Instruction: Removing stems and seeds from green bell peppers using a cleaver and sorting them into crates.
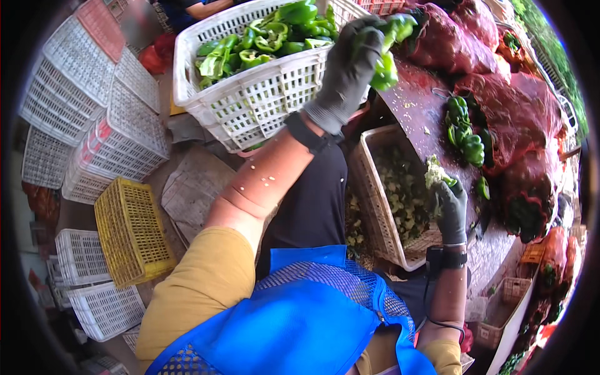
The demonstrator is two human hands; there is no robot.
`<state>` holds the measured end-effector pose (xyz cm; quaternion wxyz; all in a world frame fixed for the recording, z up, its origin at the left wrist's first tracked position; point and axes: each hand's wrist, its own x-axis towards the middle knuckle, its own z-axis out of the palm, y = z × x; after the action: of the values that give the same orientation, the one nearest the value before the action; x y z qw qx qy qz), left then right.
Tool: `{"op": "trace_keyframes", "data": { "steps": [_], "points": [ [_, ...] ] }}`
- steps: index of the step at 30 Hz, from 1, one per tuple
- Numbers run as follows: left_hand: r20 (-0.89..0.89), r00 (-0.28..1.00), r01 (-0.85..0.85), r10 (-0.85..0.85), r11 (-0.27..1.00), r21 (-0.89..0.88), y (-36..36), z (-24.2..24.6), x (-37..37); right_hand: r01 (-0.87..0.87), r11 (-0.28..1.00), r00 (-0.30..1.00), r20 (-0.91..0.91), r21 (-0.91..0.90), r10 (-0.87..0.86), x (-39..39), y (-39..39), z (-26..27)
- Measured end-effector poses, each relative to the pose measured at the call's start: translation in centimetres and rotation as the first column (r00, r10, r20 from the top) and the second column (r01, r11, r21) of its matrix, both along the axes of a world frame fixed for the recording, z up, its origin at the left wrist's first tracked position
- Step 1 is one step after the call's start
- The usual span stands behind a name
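My left hand, in a dark grey glove, grips pieces of green bell pepper beside the right end of a white plastic crate. Cut green bell peppers fill much of that crate. At the right, my gloved right hand is closed on a pale, seedy pepper core with a bit of green on it. Below and left of this hand, a tilted crate holds many pepper cores and scraps. Several whole green peppers lie on the table.
Red mesh sacks of peppers line the table's far side. Stacked white crates and a yellow crate stand at the left. Another person's arm shows at the top. Another crate is at the lower right.
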<state>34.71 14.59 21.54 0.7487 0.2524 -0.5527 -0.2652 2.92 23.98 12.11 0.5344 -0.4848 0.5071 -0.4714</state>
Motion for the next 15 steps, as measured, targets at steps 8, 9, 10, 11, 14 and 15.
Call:
{"op": "trace_keyframes", "data": {
  "steps": [8,9,10,11,14,15],
  "points": [
    [0.626,0.362,-0.507,0.69,0.71,-0.489,2.0,-0.6,5.6,-0.066,0.99,0.997,0.034,-0.128,0.071,7.5,-1.4,2.0],
    [0.655,0.624,-0.34,0.426,0.903,-0.263,3.2,-2.8,1.9,-0.072,0.99,0.996,0.037,-0.125,0.077,8.7,-1.3,2.2],
    [0.681,0.726,-0.128,0.096,0.992,-0.004,3.7,-5.8,-0.9,-0.066,0.976,0.998,-0.016,-0.208,0.064,10.1,-1.1,2.8],
    [0.587,0.779,0.133,-0.219,0.973,0.186,4.2,-7.1,-3.4,-0.051,0.954,0.996,-0.08,-0.294,0.029,10.5,-0.9,3.5],
    [0.455,0.812,0.279,-0.365,0.928,0.248,3.6,-10.0,-7.8,-0.087,0.888,0.974,-0.227,-0.452,-0.02,8.0,-1.1,2.2],
    [0.414,0.768,0.368,-0.488,0.866,0.338,2.9,-10.7,-8.6,-0.054,0.943,0.978,-0.207,-0.329,-0.016,6.9,-0.7,2.3]
  ]
}}
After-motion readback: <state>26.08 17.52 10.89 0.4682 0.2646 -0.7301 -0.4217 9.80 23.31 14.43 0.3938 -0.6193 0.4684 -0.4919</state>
